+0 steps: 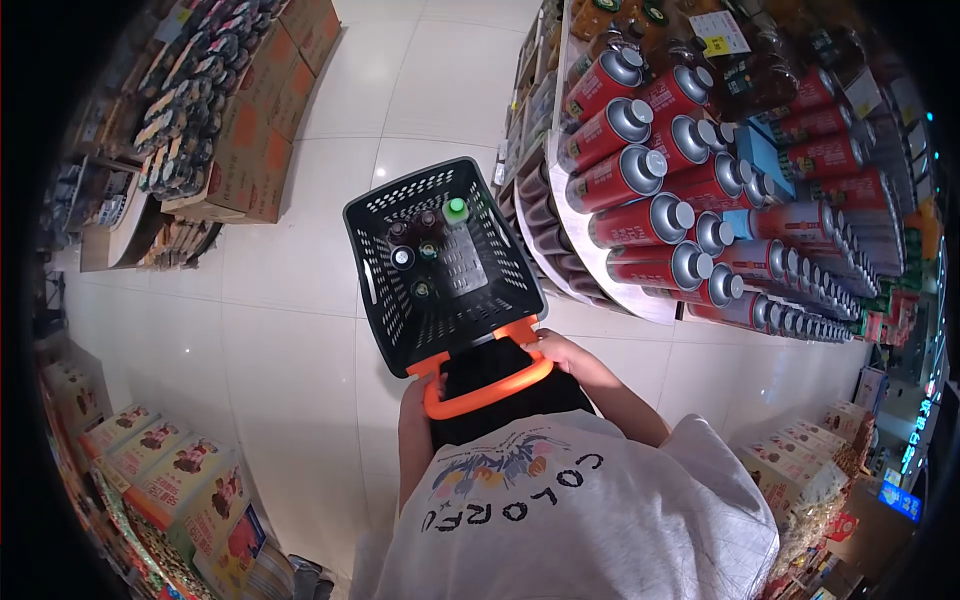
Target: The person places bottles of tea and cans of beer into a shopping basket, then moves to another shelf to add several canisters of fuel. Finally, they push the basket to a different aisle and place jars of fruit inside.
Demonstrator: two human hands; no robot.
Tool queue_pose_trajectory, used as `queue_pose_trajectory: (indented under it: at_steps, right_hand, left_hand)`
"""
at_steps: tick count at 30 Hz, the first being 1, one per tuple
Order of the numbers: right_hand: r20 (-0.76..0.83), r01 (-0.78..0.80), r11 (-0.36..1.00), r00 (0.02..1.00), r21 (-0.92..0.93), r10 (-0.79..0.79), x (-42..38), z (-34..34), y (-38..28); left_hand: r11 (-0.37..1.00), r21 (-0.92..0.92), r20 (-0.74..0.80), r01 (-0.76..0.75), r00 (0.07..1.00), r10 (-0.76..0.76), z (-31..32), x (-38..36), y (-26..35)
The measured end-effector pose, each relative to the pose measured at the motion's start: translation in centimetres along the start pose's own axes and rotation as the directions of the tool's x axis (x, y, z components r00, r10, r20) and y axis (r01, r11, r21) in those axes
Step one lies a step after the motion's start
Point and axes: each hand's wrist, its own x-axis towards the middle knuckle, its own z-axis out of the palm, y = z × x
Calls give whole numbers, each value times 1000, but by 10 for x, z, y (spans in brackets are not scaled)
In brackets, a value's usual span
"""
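Note:
A black shopping basket (374, 310) with slotted walls stands in front of my body, with an orange handle (490, 392) on its near side. My left hand (424, 390) is closed round the left side of that handle, its fingers partly hidden. On the right side of the handle, my right hand (556, 349) is closed too. Inside the basket, several bottles stand upright toward the left and far end, among them a green-capped bottle (456, 209) and a white-capped bottle (402, 258).
To the right, a rounded display shelf (640, 298) carries several red cans (622, 178) with silver tops. Stacked cardboard boxes (250, 165) stand at the far left. Cartons (180, 465) line the near left, and more packages (800, 465) the near right. Pale floor tiles (290, 330) run between.

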Motion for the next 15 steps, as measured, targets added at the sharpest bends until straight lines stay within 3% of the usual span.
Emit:
queue_pose_trajectory:
  at_steps: [3,4,8,9,12,13,15]
  right_hand:
    - [47,-33,988,999,149,26,-4,3,-31]
    - [-8,35,977,999,210,-34,3,6,-30]
    - [-13,73,978,997,197,-72,60,8,-19]
    - [27,-6,981,1000,192,1,58,9,-35]
    - [-53,15,991,999,134,-8,52,14,-75]
    - [32,-3,988,999,151,-2,75,9,-71]
    - [52,-2,996,999,93,-3,74,6,-102]
  left_hand:
    - [999,-48,32,14,999,-12,6,13,22]
    - [999,-26,35,37,999,-37,2,17,28]
    - [995,69,57,75,995,-79,11,36,72]
    - [994,81,53,72,996,-77,14,35,81]
    - [993,103,31,64,997,-67,35,36,113]
    - [992,108,14,66,998,-68,43,35,124]
    - [990,126,-3,70,998,-70,60,36,145]
